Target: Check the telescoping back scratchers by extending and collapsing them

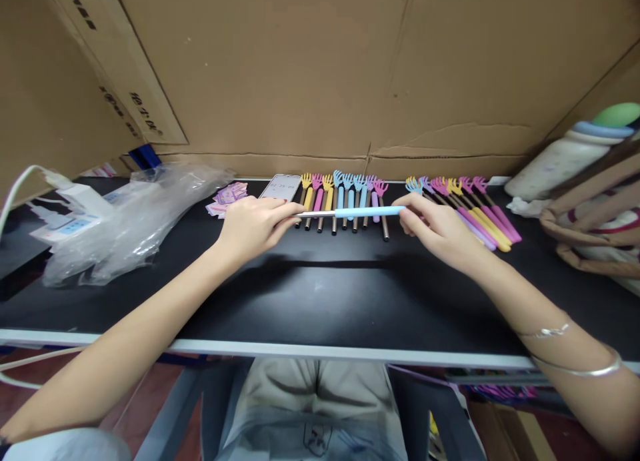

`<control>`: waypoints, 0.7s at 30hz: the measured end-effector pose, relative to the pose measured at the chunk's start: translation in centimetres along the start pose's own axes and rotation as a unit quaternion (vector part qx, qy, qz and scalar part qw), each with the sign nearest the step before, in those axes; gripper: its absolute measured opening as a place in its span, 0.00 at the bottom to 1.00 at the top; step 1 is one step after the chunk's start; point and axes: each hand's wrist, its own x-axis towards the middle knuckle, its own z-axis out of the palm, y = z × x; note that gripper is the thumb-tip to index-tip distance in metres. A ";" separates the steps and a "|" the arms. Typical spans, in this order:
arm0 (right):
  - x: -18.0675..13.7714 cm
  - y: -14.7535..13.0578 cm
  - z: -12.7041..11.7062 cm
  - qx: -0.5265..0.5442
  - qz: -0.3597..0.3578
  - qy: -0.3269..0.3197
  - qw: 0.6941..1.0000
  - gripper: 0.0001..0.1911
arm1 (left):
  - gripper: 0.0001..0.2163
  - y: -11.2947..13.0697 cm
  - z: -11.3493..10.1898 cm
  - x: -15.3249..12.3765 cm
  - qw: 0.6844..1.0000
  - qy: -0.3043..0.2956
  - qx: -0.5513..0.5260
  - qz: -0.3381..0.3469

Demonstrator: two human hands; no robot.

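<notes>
Held level above the black table is a back scratcher with a light blue handle (367, 211) and a metal rod. My left hand (257, 224) pinches the rod at its left end, and the fingers hide whatever is at that tip. At the other end, my right hand (434, 229) is closed on the end of the blue handle. Behind it lies a row of back scratchers (345, 197) with yellow, pink, blue and purple claw heads. A second group of back scratchers (475, 214), with purple, yellow and pink handles, fans out beyond my right hand.
A phone (281, 187) and a pile of pink printed cards (230, 195) lie behind my left hand. Clear plastic bags (130, 227) and a white power strip (75, 226) are at left. A white bottle (565, 157) and brown bag (590, 221) stand right. Cardboard (280, 67) walls the back.
</notes>
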 end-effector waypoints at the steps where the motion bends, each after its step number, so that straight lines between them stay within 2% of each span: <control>1: 0.0 0.0 0.1 -0.004 -0.003 -0.006 1.000 0.12 | 0.14 -0.1 0.0 0.0 1.000 -0.001 -0.001 0.000; 6: 0.0 0.2 0.3 -0.003 0.001 -0.026 1.000 0.15 | 0.13 -0.4 0.0 -0.2 0.999 0.010 -0.030 0.006; 12: 0.0 0.8 0.9 0.045 0.012 -0.068 0.997 0.19 | 0.12 -0.4 0.3 -0.5 0.999 0.035 -0.019 0.036; 18: 0.0 0.7 1.4 0.115 0.017 -0.024 0.993 0.26 | 0.12 0.1 0.1 -0.4 0.999 0.040 -0.021 0.027; 21: -0.2 0.2 1.4 0.161 0.029 -0.025 0.986 0.28 | 0.12 0.3 -0.2 -0.3 0.998 0.047 -0.019 0.032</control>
